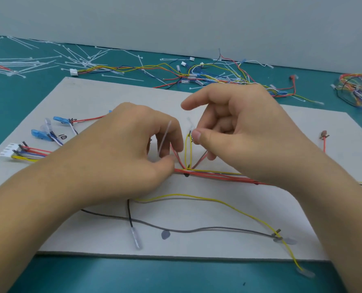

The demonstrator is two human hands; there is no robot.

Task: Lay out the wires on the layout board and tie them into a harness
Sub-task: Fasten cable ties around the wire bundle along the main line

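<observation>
**Tying the bundle at the branch**

On the board (91,92), the curled left hand (123,149) pinched a tie (164,137) against the bundle (207,175) at mid-board. The right hand (245,132), index finger out, pinched a yellow loop (188,149) at its top. Every strand should probably sit inside the tie before cinching.

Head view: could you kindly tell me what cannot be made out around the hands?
Head view only:
Red wire bundle: left stretch hidden under the left hand.
Cable tie: blurred, lower end lost in that hand's grip.
Right hand: what its thumb and fingers pinch is too small to tell.
</observation>
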